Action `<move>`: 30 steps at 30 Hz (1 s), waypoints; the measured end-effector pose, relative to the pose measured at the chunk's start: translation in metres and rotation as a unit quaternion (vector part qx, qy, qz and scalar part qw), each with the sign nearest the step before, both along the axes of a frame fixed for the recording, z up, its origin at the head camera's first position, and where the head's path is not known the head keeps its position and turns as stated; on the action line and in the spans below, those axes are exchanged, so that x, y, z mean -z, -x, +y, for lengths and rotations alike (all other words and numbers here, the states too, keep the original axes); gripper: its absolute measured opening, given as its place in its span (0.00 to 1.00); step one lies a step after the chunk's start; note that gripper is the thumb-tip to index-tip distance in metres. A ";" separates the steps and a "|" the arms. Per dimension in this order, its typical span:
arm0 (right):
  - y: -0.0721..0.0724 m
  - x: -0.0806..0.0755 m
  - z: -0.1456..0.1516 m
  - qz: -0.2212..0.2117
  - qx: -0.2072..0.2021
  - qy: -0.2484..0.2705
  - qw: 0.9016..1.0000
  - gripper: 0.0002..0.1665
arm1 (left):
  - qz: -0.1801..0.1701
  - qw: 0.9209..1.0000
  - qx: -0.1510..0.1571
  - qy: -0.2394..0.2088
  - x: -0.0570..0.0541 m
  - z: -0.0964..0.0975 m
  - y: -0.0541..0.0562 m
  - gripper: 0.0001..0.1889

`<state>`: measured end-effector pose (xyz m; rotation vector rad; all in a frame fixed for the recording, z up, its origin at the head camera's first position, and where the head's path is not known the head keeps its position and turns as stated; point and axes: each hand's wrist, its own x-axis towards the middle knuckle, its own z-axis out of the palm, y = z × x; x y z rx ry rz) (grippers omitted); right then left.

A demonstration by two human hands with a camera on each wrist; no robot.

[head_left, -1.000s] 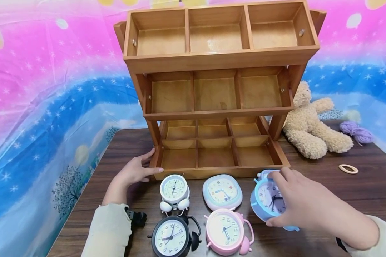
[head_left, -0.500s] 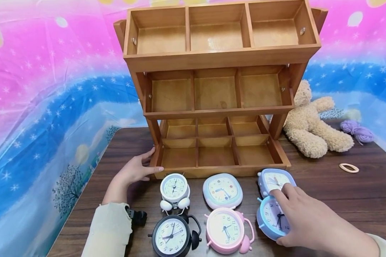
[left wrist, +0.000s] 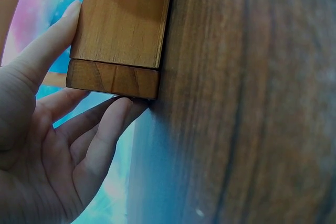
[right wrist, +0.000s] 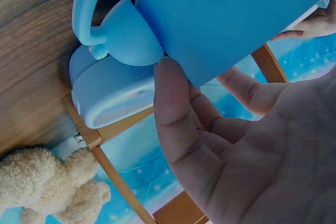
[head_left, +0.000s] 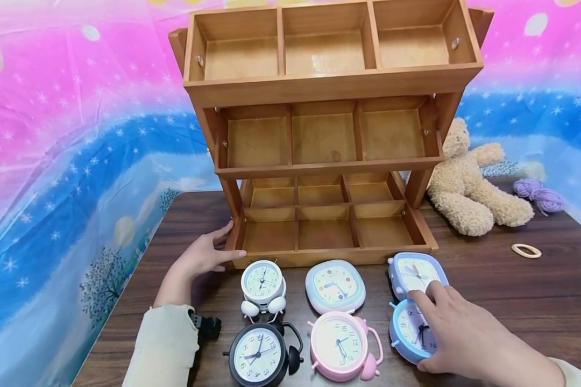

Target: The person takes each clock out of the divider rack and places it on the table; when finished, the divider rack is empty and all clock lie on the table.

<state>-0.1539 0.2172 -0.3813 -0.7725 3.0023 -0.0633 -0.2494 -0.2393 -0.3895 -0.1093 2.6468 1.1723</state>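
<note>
My left hand holds the lower left front corner of a wooden rack, its thumb on the front and fingers along the side; the left wrist view shows this wooden corner close up. My right hand grips a blue twin-bell alarm clock by its right side, covering part of the dial. Just behind it sits a periwinkle clock. To the left are a pink alarm clock, a pale blue-and-pink clock, a white twin-bell clock and a black alarm clock.
The rack's upper trays rise over the clocks, divided into compartments. A teddy bear leans at its right, with purple yarn and a wooden ring on the dark table.
My right hand has moved the blue alarm clock to the right and toward me, uncovering the periwinkle clock. In the last half second it shifted only slightly. My left hand stays at the rack corner.
</note>
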 end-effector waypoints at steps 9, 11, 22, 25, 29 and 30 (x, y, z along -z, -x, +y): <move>0.000 0.004 0.000 -0.038 0.004 -0.004 0.999 0.60 | 0.001 1.000 0.005 0.009 0.002 -0.001 0.000 0.49; -0.001 0.005 0.000 -0.036 0.008 0.000 0.999 0.60 | 0.001 1.000 0.005 0.009 0.002 -0.001 0.001 0.49; -0.002 0.008 -0.001 -0.074 0.048 0.008 0.996 0.63 | 0.003 1.000 0.012 0.003 0.002 0.000 0.002 0.49; -0.002 0.009 -0.001 -0.080 0.052 0.009 0.995 0.64 | 0.003 1.000 0.011 0.005 0.002 0.000 0.001 0.49; -0.003 0.010 0.000 -0.084 0.052 0.011 0.995 0.64 | 0.000 1.000 0.009 0.005 0.002 -0.001 0.000 0.49; -0.004 0.010 0.000 -0.086 0.052 0.012 0.995 0.65 | 0.000 1.000 0.009 0.007 0.002 -0.001 0.000 0.50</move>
